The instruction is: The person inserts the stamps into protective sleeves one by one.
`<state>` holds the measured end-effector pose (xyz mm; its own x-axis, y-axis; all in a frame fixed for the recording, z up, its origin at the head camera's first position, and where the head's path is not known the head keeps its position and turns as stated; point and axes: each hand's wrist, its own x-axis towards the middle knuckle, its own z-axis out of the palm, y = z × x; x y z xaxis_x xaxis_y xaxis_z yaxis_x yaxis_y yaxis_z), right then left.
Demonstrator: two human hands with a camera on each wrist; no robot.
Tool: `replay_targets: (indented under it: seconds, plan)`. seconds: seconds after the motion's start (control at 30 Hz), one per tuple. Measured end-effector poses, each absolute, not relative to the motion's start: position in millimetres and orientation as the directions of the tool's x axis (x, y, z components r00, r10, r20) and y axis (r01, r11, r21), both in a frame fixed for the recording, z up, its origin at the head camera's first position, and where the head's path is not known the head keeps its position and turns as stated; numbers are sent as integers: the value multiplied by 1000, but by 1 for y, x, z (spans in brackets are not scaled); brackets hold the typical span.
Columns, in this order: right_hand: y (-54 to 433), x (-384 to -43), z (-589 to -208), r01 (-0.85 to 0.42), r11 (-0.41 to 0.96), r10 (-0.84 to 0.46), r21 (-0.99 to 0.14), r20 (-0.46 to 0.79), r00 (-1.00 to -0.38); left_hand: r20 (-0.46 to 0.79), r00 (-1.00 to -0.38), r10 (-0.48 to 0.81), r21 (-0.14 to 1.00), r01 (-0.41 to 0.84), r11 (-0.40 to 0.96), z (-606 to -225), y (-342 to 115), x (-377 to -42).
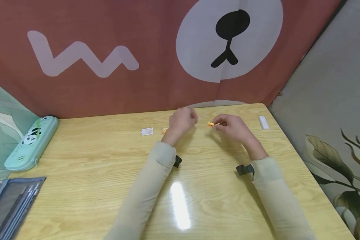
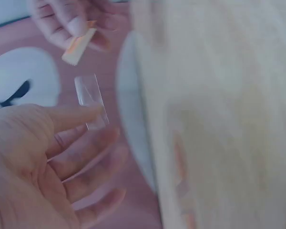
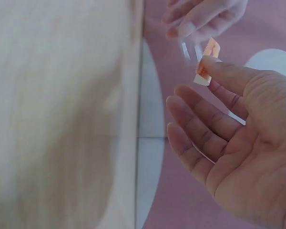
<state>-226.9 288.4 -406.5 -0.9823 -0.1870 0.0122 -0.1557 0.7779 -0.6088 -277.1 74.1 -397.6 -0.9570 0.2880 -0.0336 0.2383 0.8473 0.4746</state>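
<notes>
Near the far edge of the table, my left hand (image 1: pixel 181 121) pinches a small clear plastic strip (image 2: pixel 89 87) between thumb and index finger, its other fingers spread. To the right of it, my right hand (image 1: pixel 232 128) holds a small orange-and-white wrapper piece (image 3: pixel 211 49) with serrated edges between thumb and index finger. The two hands face each other, with the strip pointing toward the wrapper piece. Partly hidden behind the left wrist, another small orange item (image 1: pixel 164 131) lies on the table. A small white printed packet (image 1: pixel 147 131) lies left of it.
A white block (image 1: pixel 264 122) lies at the table's right edge. At left are a mint panda pencil case (image 1: pixel 33 143) and a mesh pouch (image 1: pixel 18 203) holding pens. A brown bear-print cloth (image 1: pixel 156 86) hangs behind the wooden table (image 1: pixel 93 160).
</notes>
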Motion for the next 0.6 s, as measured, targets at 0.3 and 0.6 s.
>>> replay_targets:
  seconds: [0.3,0.6]
  plan:
    - [265,-232,-394,-155,652,-215,-742,15,-976,-38,-930,367,846,165,508,-382,23,-265]
    - [237,-239,-394,-92,452,-218,-887,-9,-976,-192,-926,325,978,-156,136,-389,-11,-257]
